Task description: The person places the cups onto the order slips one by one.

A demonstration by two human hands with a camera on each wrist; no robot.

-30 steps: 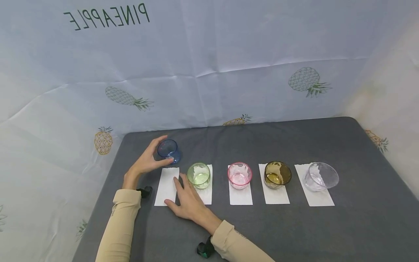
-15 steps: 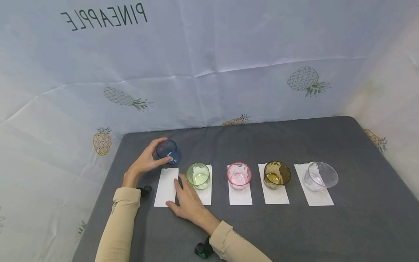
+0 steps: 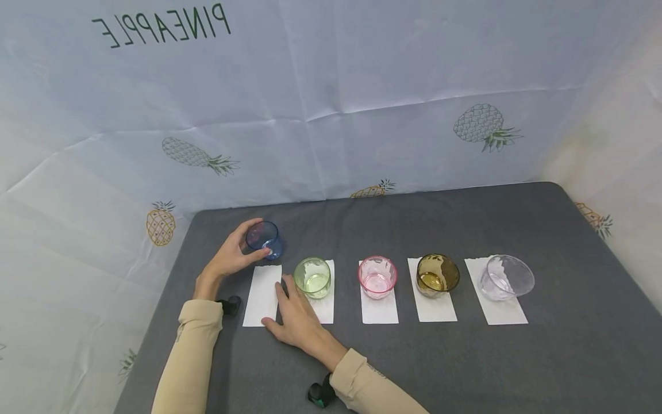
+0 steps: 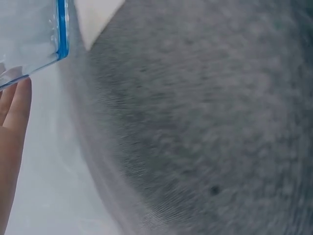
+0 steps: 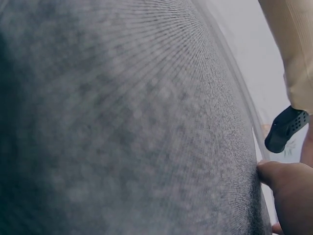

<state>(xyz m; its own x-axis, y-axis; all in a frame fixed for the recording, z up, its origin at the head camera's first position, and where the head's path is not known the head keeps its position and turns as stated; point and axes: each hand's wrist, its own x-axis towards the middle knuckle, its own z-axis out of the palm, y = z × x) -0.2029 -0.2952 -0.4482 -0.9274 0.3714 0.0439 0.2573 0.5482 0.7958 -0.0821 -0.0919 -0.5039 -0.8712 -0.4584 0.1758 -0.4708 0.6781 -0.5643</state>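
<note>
My left hand (image 3: 231,254) holds a small blue glass cup (image 3: 265,240), thumb on the near side and fingers on the far side. In the left wrist view, part of the cup (image 4: 29,36) shows at the upper left with fingers against it. The cup is beyond a white paper napkin (image 3: 261,299) that has nothing standing on it. My right hand (image 3: 300,322) is low over the table, fingers spread, thumb and fingertips at that napkin's right edge. Right beside its fingers stands a green glass cup (image 3: 313,279) on another napkin (image 3: 326,310), partly hidden by the hand.
Further right, a pink cup (image 3: 378,279), an amber cup (image 3: 438,276) and a clear cup (image 3: 507,279) each stand on a white napkin. The grey cloth-covered table (image 3: 465,368) meets a pineapple-print curtain (image 3: 336,144) at the back.
The blue cup and left hand have shifted very slightly left and toward me, partly with a small drift of the head view. The right hand keeps its place at the napkin.
</note>
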